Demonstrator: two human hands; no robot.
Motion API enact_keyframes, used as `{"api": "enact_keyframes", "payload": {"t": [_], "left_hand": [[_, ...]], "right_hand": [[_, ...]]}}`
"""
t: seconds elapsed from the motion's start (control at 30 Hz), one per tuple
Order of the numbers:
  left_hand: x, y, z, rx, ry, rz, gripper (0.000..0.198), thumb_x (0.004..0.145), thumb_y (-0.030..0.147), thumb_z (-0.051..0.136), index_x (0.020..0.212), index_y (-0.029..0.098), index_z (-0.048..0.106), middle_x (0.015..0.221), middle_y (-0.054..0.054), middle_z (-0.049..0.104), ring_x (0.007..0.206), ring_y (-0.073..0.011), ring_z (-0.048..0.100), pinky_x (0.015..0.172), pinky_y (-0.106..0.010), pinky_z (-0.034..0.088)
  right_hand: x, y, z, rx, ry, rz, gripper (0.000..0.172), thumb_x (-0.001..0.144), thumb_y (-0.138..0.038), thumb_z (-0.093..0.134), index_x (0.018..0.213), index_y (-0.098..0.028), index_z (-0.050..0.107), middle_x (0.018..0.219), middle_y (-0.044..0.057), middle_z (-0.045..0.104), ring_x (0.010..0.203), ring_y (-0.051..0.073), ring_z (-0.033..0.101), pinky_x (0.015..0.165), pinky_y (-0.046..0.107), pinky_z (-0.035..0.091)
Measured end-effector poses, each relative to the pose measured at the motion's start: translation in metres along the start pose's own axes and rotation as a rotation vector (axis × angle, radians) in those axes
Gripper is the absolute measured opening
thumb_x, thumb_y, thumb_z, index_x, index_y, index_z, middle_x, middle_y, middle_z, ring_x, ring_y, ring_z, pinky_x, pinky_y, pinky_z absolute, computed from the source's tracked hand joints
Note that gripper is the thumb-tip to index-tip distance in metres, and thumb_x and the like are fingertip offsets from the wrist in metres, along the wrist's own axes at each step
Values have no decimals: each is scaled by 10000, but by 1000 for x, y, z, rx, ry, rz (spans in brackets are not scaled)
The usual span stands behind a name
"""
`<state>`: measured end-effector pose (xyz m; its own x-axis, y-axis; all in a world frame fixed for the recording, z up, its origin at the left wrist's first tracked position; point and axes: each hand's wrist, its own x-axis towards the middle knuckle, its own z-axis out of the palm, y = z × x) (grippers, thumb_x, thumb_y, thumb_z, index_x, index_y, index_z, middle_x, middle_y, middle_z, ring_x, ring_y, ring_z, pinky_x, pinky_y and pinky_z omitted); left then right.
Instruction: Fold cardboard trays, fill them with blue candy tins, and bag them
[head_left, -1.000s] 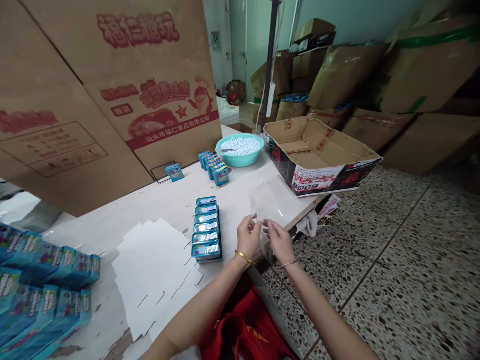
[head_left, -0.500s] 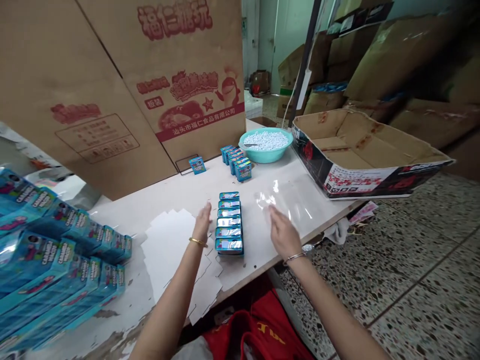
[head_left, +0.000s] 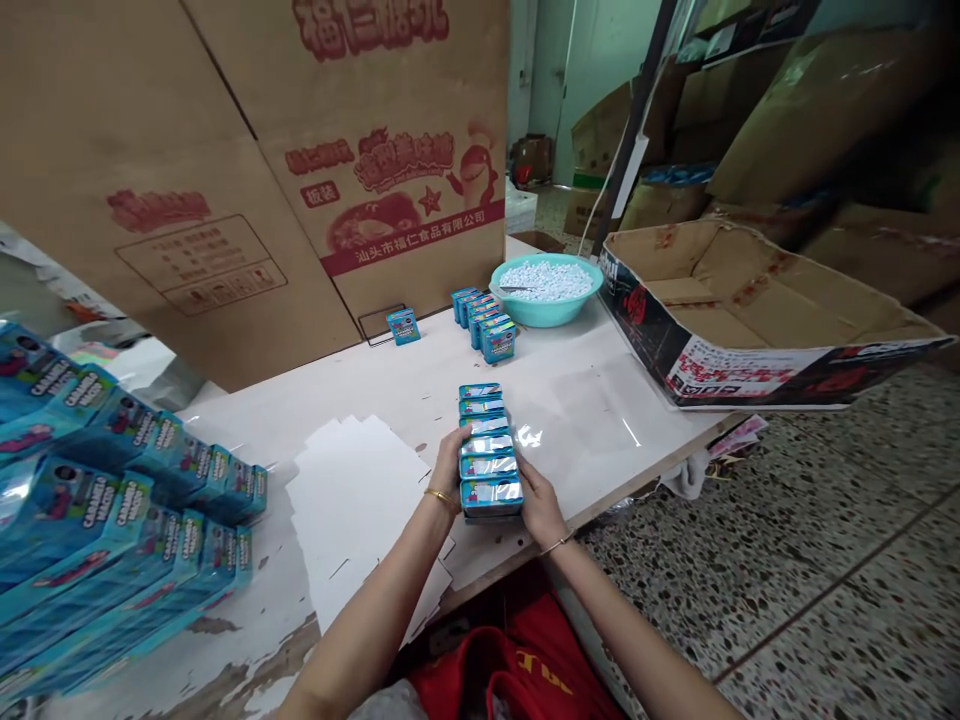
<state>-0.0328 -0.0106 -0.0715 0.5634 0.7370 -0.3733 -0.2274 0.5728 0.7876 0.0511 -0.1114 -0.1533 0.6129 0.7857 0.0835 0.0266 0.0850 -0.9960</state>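
Note:
A row of small blue candy boxes (head_left: pixel 489 468) stands lined up near the table's front edge, running away from me. My left hand (head_left: pixel 448 468) presses against the left side of the row, its thumb near the top. On the opposite side, my right hand (head_left: pixel 541 503) is closed against the boxes, with its fingers partly hidden by them. Together the hands hold the row between them. White paper sheets (head_left: pixel 352 510) lie spread out left of the row. To its right, shiny clear plastic film (head_left: pixel 600 405) rests flat on the table.
Wrapped blue boxes (head_left: pixel 135 500) are stacked at the left. Further back are another short row of candy boxes (head_left: pixel 498 342), a single candy box (head_left: pixel 403 327) and a turquoise basin (head_left: pixel 546 312) of pale pellets. A shallow carton (head_left: pixel 750 375) overhangs the right edge; a tall carton (head_left: pixel 255 230) stands behind.
Both hands have moved inward from either side of the row and now grip it. The camera view has shifted slightly.

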Motion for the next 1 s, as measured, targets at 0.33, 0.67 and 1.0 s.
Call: {"api": "enact_keyframes", "payload": {"t": [0.33, 0.67, 1.0], "left_hand": [[-160, 46, -118, -162, 375, 21, 313, 589, 348, 707, 831, 152, 676, 739, -47, 725, 606, -201, 663, 583, -319, 570], [-287, 23, -182, -181, 665, 127, 237, 545, 252, 758, 737, 168, 648, 621, 3, 687, 568, -183, 656, 548, -265, 556], [-247, 8, -172, -39, 265, -17, 561, 667, 319, 673, 1197, 171, 564, 981, -90, 696, 864, -246, 670, 780, -335, 527]], "right_hand": [[-18, -112, 68, -961, -296, -484, 497, 894, -176, 389, 1386, -219, 446, 1277, 142, 519, 1135, 299, 455, 943, 472, 386], [-62, -18, 148, -960, -708, -377, 512, 791, -90, 491, 1301, -129, 459, 1058, 130, 580, 959, 242, 499, 828, 353, 419], [-57, -12, 131, -573, -628, -337, 214, 848, -152, 443, 703, -184, 597, 815, 66, 602, 799, 179, 543, 752, 297, 436]]}}
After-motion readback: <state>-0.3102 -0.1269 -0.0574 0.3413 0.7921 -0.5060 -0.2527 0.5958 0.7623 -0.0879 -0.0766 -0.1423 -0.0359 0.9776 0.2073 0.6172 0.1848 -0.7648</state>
